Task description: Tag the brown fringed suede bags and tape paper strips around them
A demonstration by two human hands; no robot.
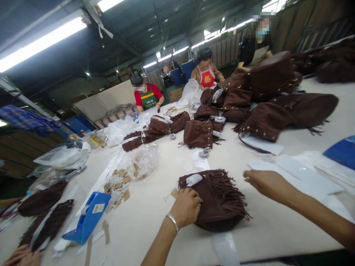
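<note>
A dark brown fringed drawstring bag [213, 207] lies on the table in front of me, with brass eyelets along its top edge and white wrapping at one spot. My left hand [185, 207], wearing a silver bangle, is closed on the bag's left edge with its fingers curled. A small tan tag [175, 193] on a white string lies beside that hand. My right hand [264, 181] is raised to the right of the bag, apart from it. Its fingers are pressed together, and whatever they may hold is too small to make out.
Brown bags [198, 133] are heaped at the back and right. A blue tape dispenser [88, 218] stands left, near loose tan tags [122, 181] and clear plastic [144, 159]. White sheets [299, 173] lie right. Co-workers [148, 96] work across the table; another person's hands [23, 256] show lower left.
</note>
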